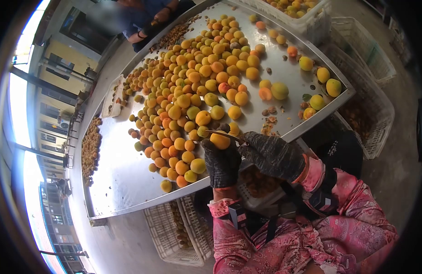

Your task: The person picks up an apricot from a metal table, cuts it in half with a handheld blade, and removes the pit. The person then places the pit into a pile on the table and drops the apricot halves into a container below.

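My left hand (pixel 221 163), in a dark knitted glove, is closed around a yellow-orange apricot (pixel 220 141) at the near edge of the metal table. My right hand (pixel 271 156), gloved alike, grips a small knife (pixel 225 134); its handle is hidden in the fingers. The thin blade reaches left across the top of the held apricot. Just beyond both hands spreads a large heap of apricots (pixel 188 100), mostly yellow and orange with some greenish ones. Pits and torn bits of fruit (pixel 269 123) lie on the metal near my right hand.
The metal table (pixel 124 178) has a raised rim. A few apricots (pixel 333 87) lie at its right corner, and small brown pieces (pixel 91 150) at its left. Plastic crates (pixel 371 123) stand to the right, another crate (pixel 172 233) below. Across the table is another person (pixel 145 20).
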`<state>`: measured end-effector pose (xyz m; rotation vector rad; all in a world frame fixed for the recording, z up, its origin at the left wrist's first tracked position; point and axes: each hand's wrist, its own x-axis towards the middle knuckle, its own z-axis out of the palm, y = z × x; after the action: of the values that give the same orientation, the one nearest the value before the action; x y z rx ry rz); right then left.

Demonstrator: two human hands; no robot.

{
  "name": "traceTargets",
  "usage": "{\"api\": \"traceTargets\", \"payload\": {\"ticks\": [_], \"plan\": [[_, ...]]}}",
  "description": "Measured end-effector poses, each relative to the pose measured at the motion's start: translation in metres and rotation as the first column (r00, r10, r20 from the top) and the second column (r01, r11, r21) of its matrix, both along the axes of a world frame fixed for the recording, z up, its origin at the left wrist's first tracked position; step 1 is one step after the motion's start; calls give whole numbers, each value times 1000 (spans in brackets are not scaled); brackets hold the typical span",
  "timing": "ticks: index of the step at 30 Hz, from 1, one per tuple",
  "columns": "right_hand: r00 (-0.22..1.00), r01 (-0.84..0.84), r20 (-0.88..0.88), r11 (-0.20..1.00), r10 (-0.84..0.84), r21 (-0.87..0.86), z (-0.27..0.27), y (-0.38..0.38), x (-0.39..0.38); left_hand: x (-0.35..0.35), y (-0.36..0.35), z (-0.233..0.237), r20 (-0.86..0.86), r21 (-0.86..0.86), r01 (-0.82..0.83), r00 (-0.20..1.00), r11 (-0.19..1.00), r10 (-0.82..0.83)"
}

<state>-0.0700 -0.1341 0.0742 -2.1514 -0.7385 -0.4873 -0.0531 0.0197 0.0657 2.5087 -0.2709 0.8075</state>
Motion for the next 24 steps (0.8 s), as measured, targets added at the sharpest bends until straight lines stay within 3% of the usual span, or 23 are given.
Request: {"api": "traceTargets", "payload": {"ticks": [2, 4, 5, 7, 8, 9, 10, 11, 13, 14, 15, 16, 17, 19, 22, 24], "plan": [[999, 14, 41, 999, -12, -41, -7, -1, 1, -1, -1, 3, -56, 48, -37, 998, 998, 39], [997, 26, 81, 997, -20, -78, -7, -2, 1, 1, 3, 8, -44, -15, 196, 980, 981, -196], [996, 38, 88, 998, -33, -51, -5, -3, 1, -3, 3, 12, -46, -16, 196, 979, 980, -197], [994, 52, 97, 998, -49, -28, -4, -6, 2, -10, 2, 18, -342, -479, 123, 886, 869, -314], [990, 41, 140, 999, -36, -31, -4, -8, 4, -10, 1, 15, -344, -480, 122, 885, 869, -314], [983, 28, 183, 999, -21, -34, -4, -8, 6, -10, 1, 11, -323, -757, 56, 834, 651, -447], [983, 27, 182, 999, -20, -34, -3, -9, 6, -10, 0, 10, -251, -934, -44, 787, 355, -563], [965, 73, 258, 990, -40, -118, 0, -11, 6, -11, -1, 11, -252, -934, -45, 787, 354, -563], [941, 124, 335, 972, -51, -198, 2, -11, 4, -12, -7, 22, -199, -977, -117, 807, 180, -556], [957, 108, 285, 980, -56, -170, 4, -10, 4, -12, -8, 22, -198, -977, -116, 808, 179, -555], [970, 93, 234, 986, -58, -140, 5, -8, 3, -12, -9, 21, -246, -871, 0, 865, 491, -437], [970, 91, 235, 986, -56, -141, 2, -7, 2, -12, -9, 20, -245, -653, 76, 920, 753, -306], [982, 62, 184, 992, -40, -114, -3, -5, 2, -11, -8, 17, -244, -654, 76, 921, 753, -304], [991, 36, 134, 996, -24, -87, -3, -4, -2, -8, -5, 10, -163, -298, 103, 974, 949, -156], [982, 66, 185, 982, -33, -176, 1, -4, -7, -11, -3, 9, -178, -145, 82, 978, 986, -107], [977, 54, 214, 982, -15, -179, -3, -3, -7, -12, -2, 4, -171, -175, 75, 980, 982, -105]]}}
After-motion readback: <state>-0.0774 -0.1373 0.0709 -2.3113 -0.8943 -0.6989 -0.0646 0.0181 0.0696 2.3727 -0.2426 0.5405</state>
